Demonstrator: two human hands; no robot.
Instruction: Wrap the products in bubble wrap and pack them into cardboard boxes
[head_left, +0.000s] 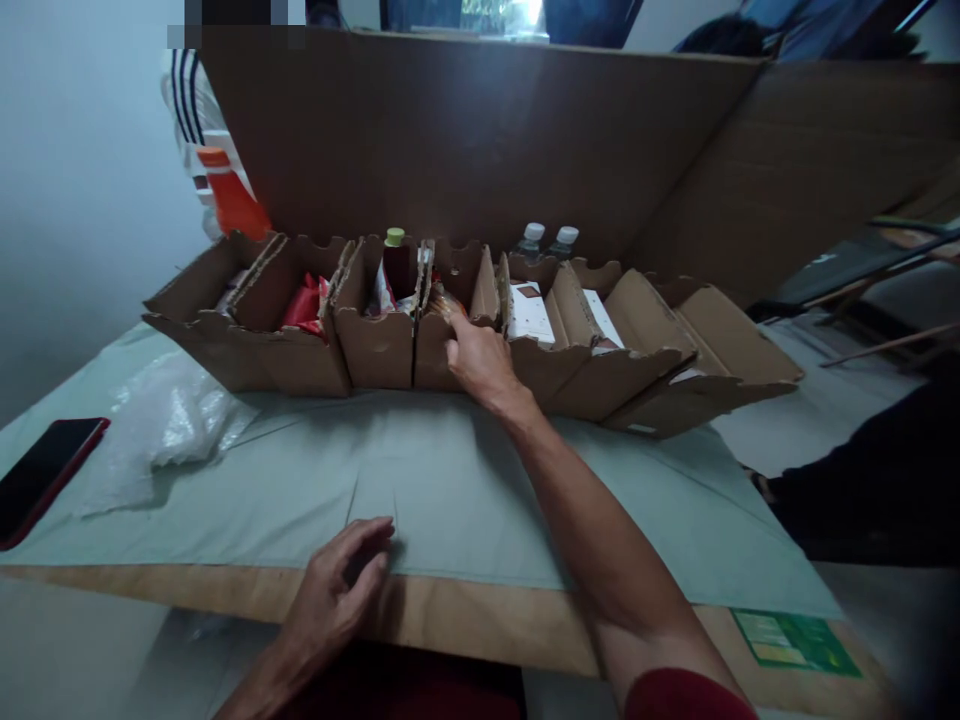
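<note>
Right hand (484, 358): at a packet (443, 300) in a box (433, 350); cannot tell if clamped
Left hand (336, 582): thumb and fingers apart, by tabletop (487, 618) edge

Bins (379, 355) stand in a row on the table (480, 612). Before them, leftward, lie a bag (180, 415), then a phone (46, 475)

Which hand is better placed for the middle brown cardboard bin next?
Probably the right hand: it reaches into the middle brown cardboard bin, while the left hand is away, near the front edge of the green cloth-covered table.
</note>
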